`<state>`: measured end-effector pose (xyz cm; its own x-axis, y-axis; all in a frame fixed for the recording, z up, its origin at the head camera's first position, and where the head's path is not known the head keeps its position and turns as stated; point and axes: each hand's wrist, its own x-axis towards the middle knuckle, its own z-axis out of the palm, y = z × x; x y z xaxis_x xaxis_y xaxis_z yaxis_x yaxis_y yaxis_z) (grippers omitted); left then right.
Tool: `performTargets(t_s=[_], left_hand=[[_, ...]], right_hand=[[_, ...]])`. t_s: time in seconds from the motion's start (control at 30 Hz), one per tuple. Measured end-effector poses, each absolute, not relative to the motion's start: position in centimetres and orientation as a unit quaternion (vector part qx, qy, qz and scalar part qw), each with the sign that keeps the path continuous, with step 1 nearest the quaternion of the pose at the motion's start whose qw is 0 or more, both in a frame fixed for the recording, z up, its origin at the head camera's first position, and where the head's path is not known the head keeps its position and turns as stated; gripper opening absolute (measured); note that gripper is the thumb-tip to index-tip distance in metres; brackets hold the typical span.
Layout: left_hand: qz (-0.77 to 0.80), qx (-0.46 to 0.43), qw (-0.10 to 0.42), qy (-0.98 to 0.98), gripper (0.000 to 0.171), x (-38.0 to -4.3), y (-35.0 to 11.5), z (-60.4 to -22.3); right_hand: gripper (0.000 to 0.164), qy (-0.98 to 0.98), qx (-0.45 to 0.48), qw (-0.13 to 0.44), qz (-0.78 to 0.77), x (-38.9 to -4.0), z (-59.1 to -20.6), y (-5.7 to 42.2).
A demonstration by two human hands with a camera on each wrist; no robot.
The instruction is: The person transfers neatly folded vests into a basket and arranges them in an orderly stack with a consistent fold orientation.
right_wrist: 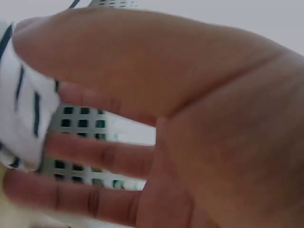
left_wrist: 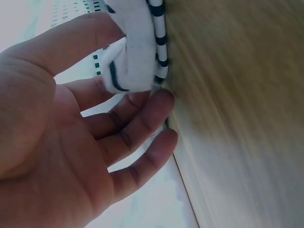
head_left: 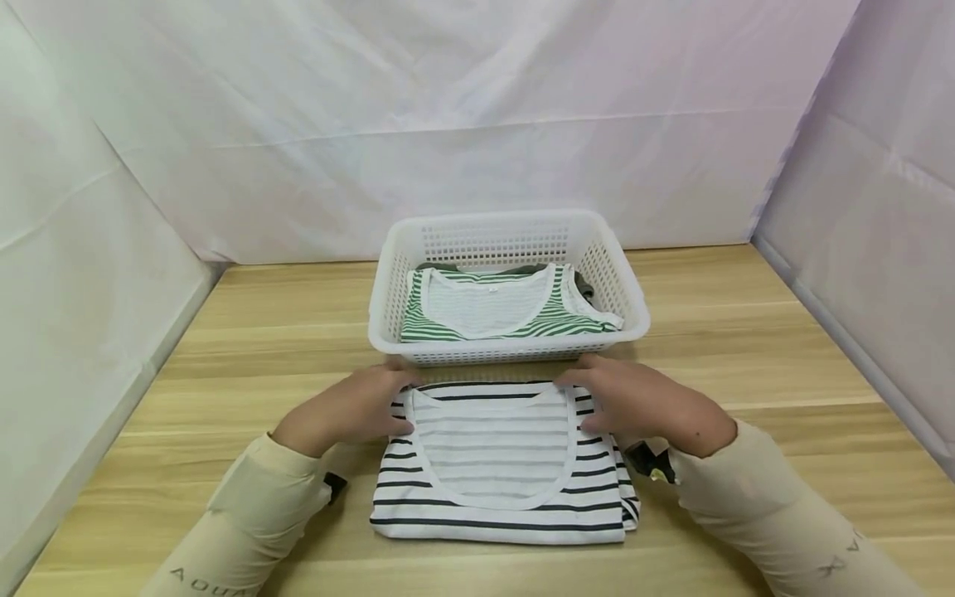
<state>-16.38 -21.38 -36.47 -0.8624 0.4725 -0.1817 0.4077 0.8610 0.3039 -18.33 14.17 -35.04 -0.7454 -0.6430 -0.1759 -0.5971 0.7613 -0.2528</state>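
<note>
A folded black-and-white striped top (head_left: pixel 496 524) lies on the wooden table, its scooped white neckline facing up. At its upper left corner my left hand (head_left: pixel 358 406) holds the fabric. In the left wrist view the thumb (left_wrist: pixel 78 42) lies over the folded layers, with fingers behind and under them. My right hand (head_left: pixel 649 402) grips the upper right corner. The right wrist view has that thumb (right_wrist: pixel 85 47) against the striped cloth (right_wrist: pixel 28 99), the fingers stretched along its far side.
Just beyond the top stands a white plastic basket (head_left: pixel 382 319) with perforated walls. Inside lies a folded green-and-white striped tank top (head_left: pixel 545 319), over dark cloth (head_left: pixel 585 288). White sheeting (head_left: pixel 477 182) hangs behind the table and along both sides.
</note>
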Motion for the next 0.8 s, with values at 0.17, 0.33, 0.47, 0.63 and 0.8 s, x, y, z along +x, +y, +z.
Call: performTargets(t_s=[0.17,0.33,0.47,0.63,0.8], left_hand=[[0.166,0.24,0.142,0.946,0.045,-16.8,-21.9,-36.8],[0.196,0.268,0.154,0.931,0.02,-17.2,-22.4,-37.0],[0.228,0.27,0.179,0.918,0.019,-17.3,-22.6,-36.8],[0.259,0.259,0.193,0.91,0.017,-17.1,-22.8,-36.1],[0.288,0.257,0.197,0.901,0.019,-17.0,-22.8,-35.8]], right_hand=[[0.06,0.933,-0.33,0.124,-0.068,-19.0,-36.2,14.3],[0.04,0.934,-0.314,0.144,-0.09,-19.9,-36.9,14.7],[0.024,0.918,-0.34,0.165,-0.12,-20.2,-37.0,14.8],[0.013,0.89,-0.376,0.187,-0.178,-20.2,-36.7,14.9],[0.012,0.873,-0.369,0.198,-0.25,-20.2,-36.3,14.8]])
